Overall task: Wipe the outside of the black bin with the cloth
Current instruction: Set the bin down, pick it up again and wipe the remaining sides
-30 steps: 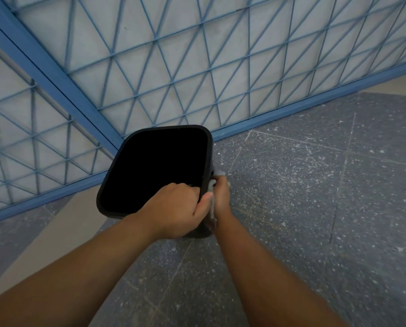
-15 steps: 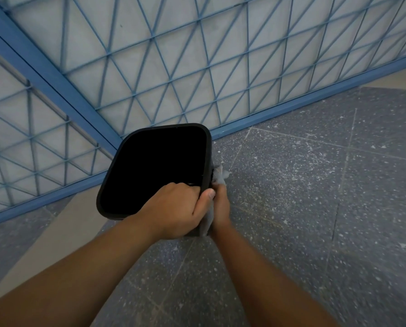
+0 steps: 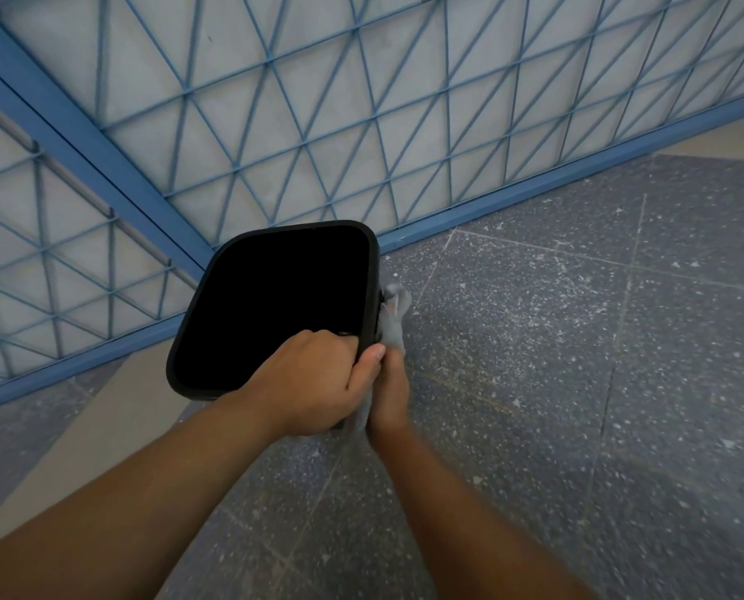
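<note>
The black bin stands on the floor, seen from above, its square mouth dark inside. My left hand grips the near right corner of its rim, fingers curled inside, thumb over the edge. My right hand is pressed against the bin's right outer wall and holds a grey cloth. The cloth sticks up past my fingers along that wall. Most of the bin's outer sides are hidden below the rim.
A blue metal lattice fence with a solid blue bottom rail runs right behind and to the left of the bin. Speckled grey floor tiles spread to the right. A beige strip of floor lies at the left.
My right hand with the cloth has slid down and back toward me along the bin's right wall. The left hand keeps its grip on the rim.
</note>
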{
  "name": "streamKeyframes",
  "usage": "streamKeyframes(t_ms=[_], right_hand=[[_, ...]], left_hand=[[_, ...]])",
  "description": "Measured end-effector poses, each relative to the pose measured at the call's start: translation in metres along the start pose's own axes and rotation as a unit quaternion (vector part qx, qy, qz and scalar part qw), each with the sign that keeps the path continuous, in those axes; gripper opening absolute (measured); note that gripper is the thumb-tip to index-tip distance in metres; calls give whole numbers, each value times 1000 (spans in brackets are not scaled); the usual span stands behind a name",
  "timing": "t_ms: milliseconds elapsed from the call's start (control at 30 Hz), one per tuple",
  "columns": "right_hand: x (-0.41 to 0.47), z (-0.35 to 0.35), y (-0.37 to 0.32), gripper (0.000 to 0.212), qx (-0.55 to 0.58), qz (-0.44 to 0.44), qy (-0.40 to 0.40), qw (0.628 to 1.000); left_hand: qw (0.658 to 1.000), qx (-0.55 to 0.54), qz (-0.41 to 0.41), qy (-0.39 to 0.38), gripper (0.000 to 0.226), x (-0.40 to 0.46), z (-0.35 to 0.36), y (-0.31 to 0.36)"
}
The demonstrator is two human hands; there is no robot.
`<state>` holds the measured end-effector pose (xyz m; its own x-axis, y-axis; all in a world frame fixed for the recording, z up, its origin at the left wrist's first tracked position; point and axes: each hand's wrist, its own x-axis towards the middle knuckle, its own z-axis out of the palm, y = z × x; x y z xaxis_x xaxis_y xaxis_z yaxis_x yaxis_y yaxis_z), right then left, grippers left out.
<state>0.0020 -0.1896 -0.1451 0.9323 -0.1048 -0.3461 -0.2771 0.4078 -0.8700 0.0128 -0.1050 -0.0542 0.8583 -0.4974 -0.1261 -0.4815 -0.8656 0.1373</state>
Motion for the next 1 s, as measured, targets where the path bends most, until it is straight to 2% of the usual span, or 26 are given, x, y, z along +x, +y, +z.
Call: streamKeyframes(t_ms=[100, 167, 267, 400, 433, 533, 567, 667, 733, 800, 867, 933, 1000], right_hand=[[16, -7, -11, 18, -96, -10, 34, 995], [15, -6, -7, 20, -83, -35, 23, 996], [-1, 0, -1, 40, 6, -57, -6, 998], [18, -7, -3, 34, 36, 19, -12, 999], [19, -7, -5, 38, 43, 29, -12, 999], [4, -1, 3, 65, 13, -17, 2, 1000], [0, -1, 8, 66, 15, -26, -8, 1000], [14, -7, 8, 53, 34, 26, 25, 999], [19, -6, 3, 57, 67, 40, 13, 997], [7, 1, 1, 67, 48, -10, 2, 999], [-2, 2, 8, 65, 52, -41, -2, 998], [13, -5, 9, 54, 62, -3, 18, 998], [28, -9, -1, 48, 79, 35, -2, 996]], left_hand=[[1000, 2, -4, 8, 50, 0, 0, 1], [1000, 1, 2, 11, 50, -1, 0, 0], [1000, -8, 12, 0, 50, -2, -1, 0], [1000, -8, 15, 4, 47, -2, -1, 1], [1000, -11, 16, 5, 49, -2, -1, 1], [1000, -10, 17, 2, 56, -4, -1, -1], [1000, -10, 19, 1, 56, -4, -1, 0], [1000, -11, 18, 4, 55, -3, -1, 2], [1000, -15, 15, 5, 57, -3, -1, 2], [1000, -10, 14, 2, 58, -3, -1, 1], [1000, -7, 12, -4, 60, -3, -2, 1], [1000, -8, 11, 1, 55, -2, -2, 2], [1000, -9, 13, 9, 48, -2, -2, 2]])
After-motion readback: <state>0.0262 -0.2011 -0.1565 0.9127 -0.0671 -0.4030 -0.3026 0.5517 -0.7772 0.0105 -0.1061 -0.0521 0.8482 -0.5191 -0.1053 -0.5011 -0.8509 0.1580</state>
